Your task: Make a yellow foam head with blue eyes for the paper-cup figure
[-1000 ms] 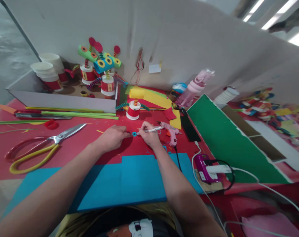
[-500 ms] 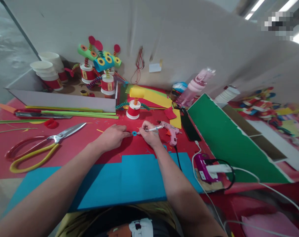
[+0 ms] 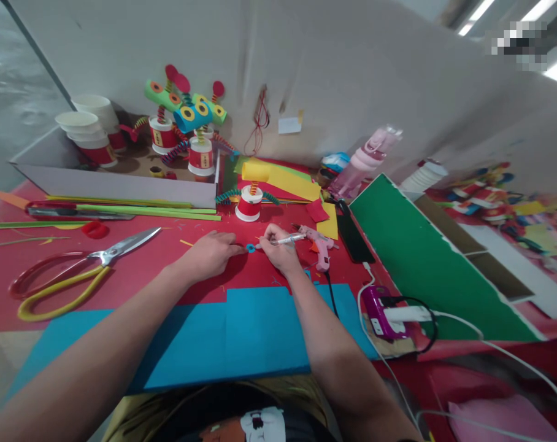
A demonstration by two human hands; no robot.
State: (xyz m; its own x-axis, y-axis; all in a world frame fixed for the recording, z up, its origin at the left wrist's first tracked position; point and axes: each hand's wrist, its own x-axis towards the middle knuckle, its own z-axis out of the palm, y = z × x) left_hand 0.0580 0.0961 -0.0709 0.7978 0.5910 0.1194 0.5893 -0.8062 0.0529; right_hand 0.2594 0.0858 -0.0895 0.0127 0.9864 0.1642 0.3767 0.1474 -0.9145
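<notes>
My right hand is closed around a white pen, its tip reaching a small blue paper disc with a dark centre on the red table. My left hand lies on the table with its fingers stretched out, the index fingertip at the disc's left edge. Just behind the hands stands a paper-cup figure with a yellow tube on top and green coiled paper arms. A pink glue gun lies right of my right hand.
Large scissors lie at left, near paper strips. A box at the back holds cups and finished figures. Blue sheets cover the front edge. At right are a phone, a purple power strip with cables, and a green board.
</notes>
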